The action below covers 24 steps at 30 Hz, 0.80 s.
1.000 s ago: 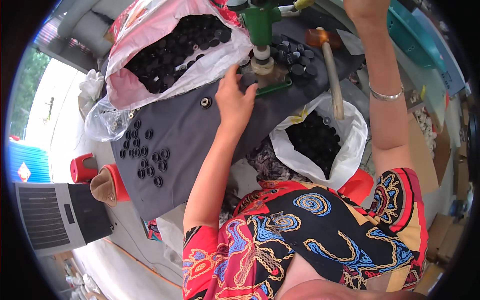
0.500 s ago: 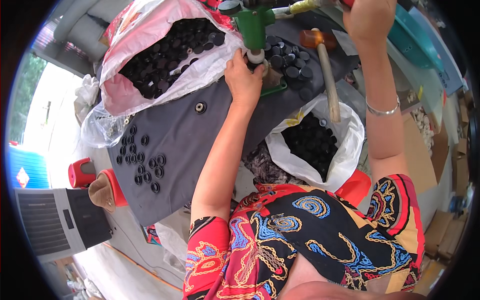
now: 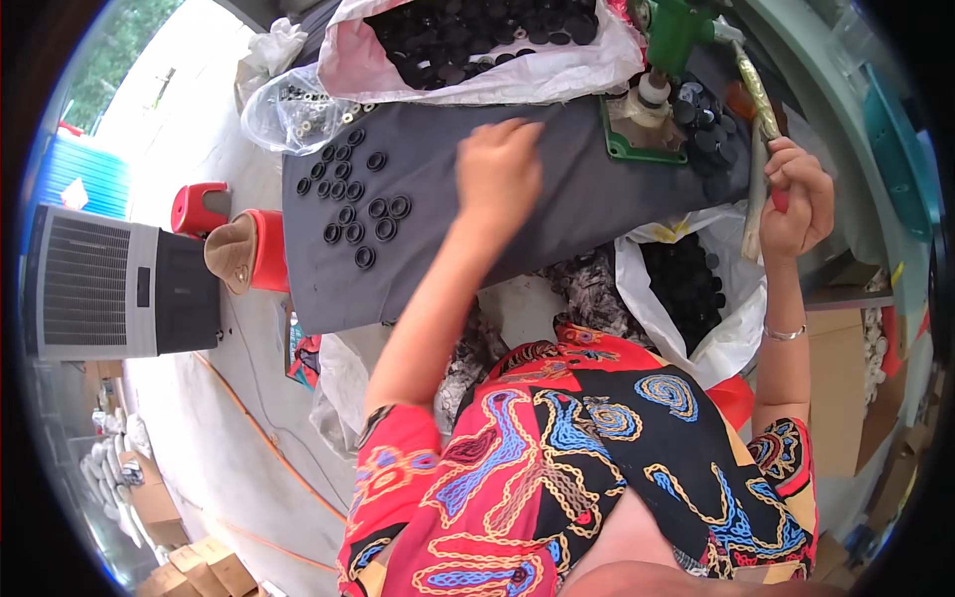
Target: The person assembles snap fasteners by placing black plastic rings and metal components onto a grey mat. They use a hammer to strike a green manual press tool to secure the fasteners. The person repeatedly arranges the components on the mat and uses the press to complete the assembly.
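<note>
Table (image 3: 328, 289), draped in dark cloth, is spreading beneath and around the left hand (image 3: 500, 177), presumably giving small parts a soft, flat footing. Beyond that hand, a pink-and-white sack (image 3: 477, 92) is lying with its mouth gaping, an arrangement that is apparently leaving its black discs (image 3: 453, 45) open to reach. On the near side of the right hand (image 3: 796, 194) and to its left, a white bag (image 3: 637, 269) is holding black pieces (image 3: 681, 289), its rim spreading wide, perhaps so that it is catching or yielding parts freely. Ahead and to the left of the right hand, a green press (image 3: 676, 40) is standing on a broad base, which is seemingly steadying it. The right hand is wrapping its fingers round the end of the yellow-wrapped lever (image 3: 758, 95), likely because that end is offering the most leverage. Just left of this hand, a mallet (image 3: 753, 224) is resting with its handle pointing nearward, probably for easy grasping. The left hand is hovering over the cloth, its fingers curling but blurring; whether they are clamping on anything, one cannot tell. To its left, black rings (image 3: 400, 206) are lying flat in a loose cluster, some touching, a spread that is probably making each one simpler to pick out.
</note>
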Available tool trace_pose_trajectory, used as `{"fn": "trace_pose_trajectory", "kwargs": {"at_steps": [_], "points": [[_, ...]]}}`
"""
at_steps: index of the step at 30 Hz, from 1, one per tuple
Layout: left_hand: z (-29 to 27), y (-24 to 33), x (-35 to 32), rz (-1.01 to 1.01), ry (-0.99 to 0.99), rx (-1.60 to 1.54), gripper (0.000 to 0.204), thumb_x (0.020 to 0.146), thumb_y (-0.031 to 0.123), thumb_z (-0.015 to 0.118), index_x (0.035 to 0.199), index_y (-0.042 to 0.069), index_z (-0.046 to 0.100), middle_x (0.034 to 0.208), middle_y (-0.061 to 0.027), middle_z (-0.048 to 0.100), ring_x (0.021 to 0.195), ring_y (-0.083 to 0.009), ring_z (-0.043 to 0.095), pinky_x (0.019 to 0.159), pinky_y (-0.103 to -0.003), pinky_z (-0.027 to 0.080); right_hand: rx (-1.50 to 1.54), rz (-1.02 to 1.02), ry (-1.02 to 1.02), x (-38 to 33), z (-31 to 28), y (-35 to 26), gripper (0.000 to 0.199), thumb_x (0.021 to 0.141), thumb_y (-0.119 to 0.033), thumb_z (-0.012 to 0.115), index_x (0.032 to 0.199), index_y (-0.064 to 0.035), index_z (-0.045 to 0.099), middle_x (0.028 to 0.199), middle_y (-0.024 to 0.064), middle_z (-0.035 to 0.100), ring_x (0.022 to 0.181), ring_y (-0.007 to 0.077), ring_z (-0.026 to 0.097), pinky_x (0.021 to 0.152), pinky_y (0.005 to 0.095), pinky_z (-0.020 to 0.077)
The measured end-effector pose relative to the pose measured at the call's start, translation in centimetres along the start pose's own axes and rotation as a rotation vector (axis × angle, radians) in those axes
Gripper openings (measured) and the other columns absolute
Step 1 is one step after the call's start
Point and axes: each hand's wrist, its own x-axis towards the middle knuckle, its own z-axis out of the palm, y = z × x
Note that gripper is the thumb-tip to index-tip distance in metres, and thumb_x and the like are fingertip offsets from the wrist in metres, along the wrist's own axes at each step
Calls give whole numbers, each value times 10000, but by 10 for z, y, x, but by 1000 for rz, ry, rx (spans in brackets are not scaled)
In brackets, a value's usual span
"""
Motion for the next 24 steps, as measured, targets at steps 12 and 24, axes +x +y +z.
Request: {"fn": "trace_pose_trajectory", "kwargs": {"at_steps": [12, 24], "points": [[-87, -93, -47, -21, -618, 624, 181, 721, 91, 639, 893, 95, 696, 828, -108, 651, 884, -300, 605, 758, -425, 463, 28, 322, 79, 151, 0, 8, 195, 849, -90, 413, 822, 1, 584, 544, 66, 503, 460, 142, 501, 448, 253, 416], [-9, -42, -47, 3, -122, 26, 260, 735, 67, 704, 992, 61, 667, 955, -108, 664, 878, -295, 606, 773, -391, 486, 28, 301, 88, 168, 6, 17, 213, 860, -119, 401, 837, -5, 580, 553, 61, 504, 451, 141, 490, 438, 255, 392]]}}
